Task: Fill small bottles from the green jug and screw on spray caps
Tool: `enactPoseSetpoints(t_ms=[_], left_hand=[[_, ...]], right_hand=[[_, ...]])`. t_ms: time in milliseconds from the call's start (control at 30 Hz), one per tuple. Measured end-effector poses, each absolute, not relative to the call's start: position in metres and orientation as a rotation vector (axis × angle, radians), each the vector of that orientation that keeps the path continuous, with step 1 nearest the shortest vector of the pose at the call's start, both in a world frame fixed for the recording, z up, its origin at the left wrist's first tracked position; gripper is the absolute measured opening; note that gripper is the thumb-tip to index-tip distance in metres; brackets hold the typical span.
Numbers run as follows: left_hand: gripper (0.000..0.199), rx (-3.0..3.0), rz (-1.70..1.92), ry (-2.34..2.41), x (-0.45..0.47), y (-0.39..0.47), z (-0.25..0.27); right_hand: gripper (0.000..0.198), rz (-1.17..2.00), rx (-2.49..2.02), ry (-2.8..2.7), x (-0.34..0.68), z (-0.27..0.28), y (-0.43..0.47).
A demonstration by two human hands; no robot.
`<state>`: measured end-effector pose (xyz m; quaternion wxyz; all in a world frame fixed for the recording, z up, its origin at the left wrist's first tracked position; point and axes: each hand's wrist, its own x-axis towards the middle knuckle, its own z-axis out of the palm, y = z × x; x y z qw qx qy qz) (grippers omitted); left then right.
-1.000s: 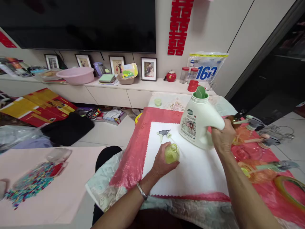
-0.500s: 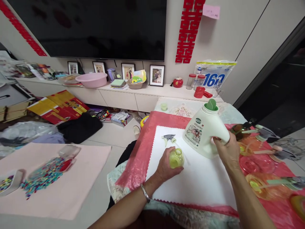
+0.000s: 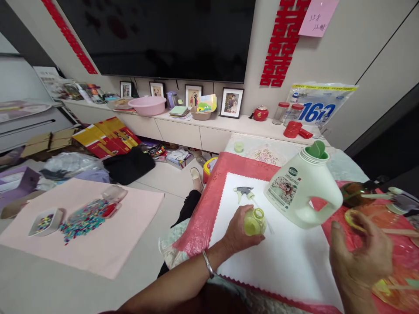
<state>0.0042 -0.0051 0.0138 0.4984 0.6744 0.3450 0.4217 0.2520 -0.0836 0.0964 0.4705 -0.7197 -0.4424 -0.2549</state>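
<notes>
My left hand (image 3: pixel 240 229) is closed round a small see-through yellow-green bottle (image 3: pixel 254 222), its mouth uncapped and facing up. Just beyond it a grey-and-cream trigger spray head (image 3: pixel 244 192) lies on the white mat (image 3: pixel 294 257), its thin tube reaching toward the bottle. A large pale green detergent jug (image 3: pixel 301 187) stands upright on the far right of the mat, with a green cap piece (image 3: pixel 316 149) in its mouth. To the right of the jug, my right hand (image 3: pixel 362 253) is off the handle, thumb and bent fingers apart, in front of orange spray bottles (image 3: pixel 381 216).
Red plastic sheeting (image 3: pixel 203 218) lies under the mat. A small pale green cup (image 3: pixel 238 147) stands at the table's far edge. Left, a pink sheet (image 3: pixel 131 235) bears colourful beads (image 3: pixel 87 220) and a white tray (image 3: pixel 46 222). Jars and photo frames line the cabinet (image 3: pixel 180 128).
My right hand has let go of the jug's handle and moved right, toward the orange bottles. The jug stays standing. My left hand keeps the yellow-green bottle. The view has turned left.
</notes>
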Motion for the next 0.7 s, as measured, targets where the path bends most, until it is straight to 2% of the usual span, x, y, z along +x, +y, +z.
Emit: enactPoseSetpoints(t_ms=[67, 167, 267, 367, 567, 700], left_hand=[[0.090, 1.634, 1.028, 0.839, 0.005, -0.005, 0.013], [0.088, 1.625, 1.055, 0.842, 0.006, -0.006, 0.013], [0.086, 1.573, 1.102, 0.838, 0.005, -0.009, 0.014], [0.085, 1.433, 1.118, 0.830, 0.000, -0.012, 0.016], [0.089, 1.141, 1.075, 0.782, -0.022, -0.007, 0.030], [0.086, 1.084, 1.061, 0.784, -0.036, 0.005, 0.044]], right_hand=[[0.044, -0.434, -1.684, -1.263, 0.240, 0.094, -0.086], [0.041, 0.074, -1.614, -1.555, 0.224, 0.084, -0.067], [0.034, 0.293, -1.677, -1.719, 0.209, 0.072, -0.029], [0.018, 0.402, -1.859, -1.803, 0.191, 0.065, 0.008], [0.031, 0.439, -2.173, -1.829, 0.146, 0.061, 0.043], [0.026, 0.506, -2.223, -1.740, 0.136, 0.064, 0.045]])
